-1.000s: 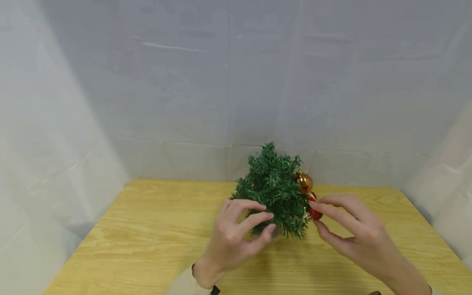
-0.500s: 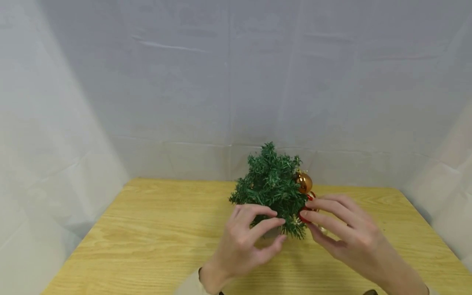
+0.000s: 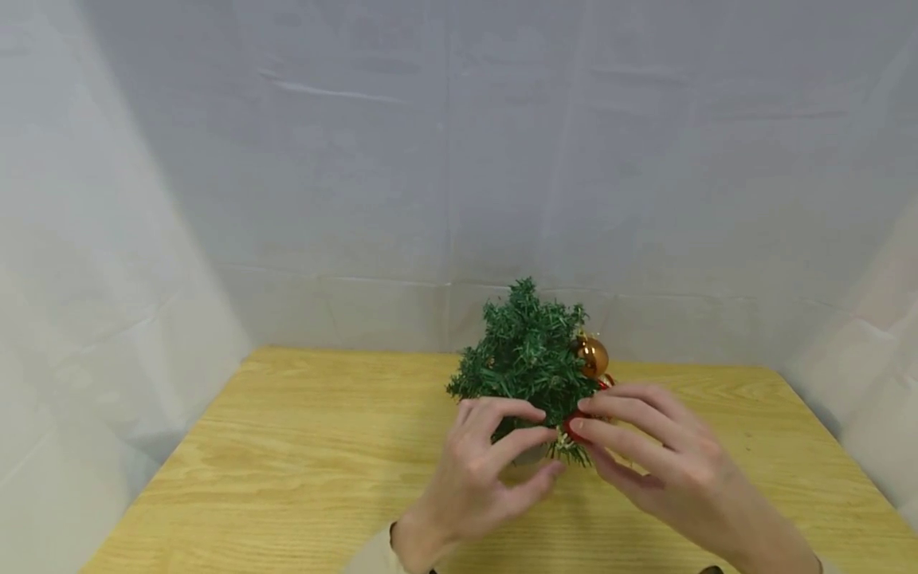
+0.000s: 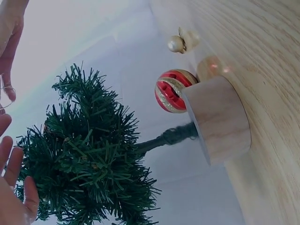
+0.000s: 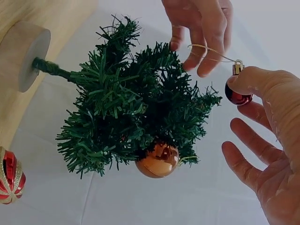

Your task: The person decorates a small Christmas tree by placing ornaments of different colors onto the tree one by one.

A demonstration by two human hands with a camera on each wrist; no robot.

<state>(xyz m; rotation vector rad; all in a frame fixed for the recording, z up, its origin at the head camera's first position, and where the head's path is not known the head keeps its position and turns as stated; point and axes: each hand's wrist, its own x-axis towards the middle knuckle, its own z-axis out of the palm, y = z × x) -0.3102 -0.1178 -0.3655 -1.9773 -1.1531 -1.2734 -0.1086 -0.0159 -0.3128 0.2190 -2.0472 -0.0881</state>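
Note:
A small artificial Christmas tree stands upright on a round wooden base. My right hand, at the tree's front right, pinches a small dark red bauble by thumb and fingers. From its gold cap a thin gold string loop reaches toward my left hand. The left fingers are spread and bent loosely in front of the tree, close to the loop; whether they touch it I cannot tell. A copper-coloured bauble hangs among the branches on the right side.
A red and gold striped bauble lies on the wooden table beside the base. Near it lies a small pearly gold ball. White sheeting closes off the back and both sides.
My right hand has moved left with the red bauble, toward the left hand. The left hand has shifted slightly right. The tree and copper bauble stay in place.

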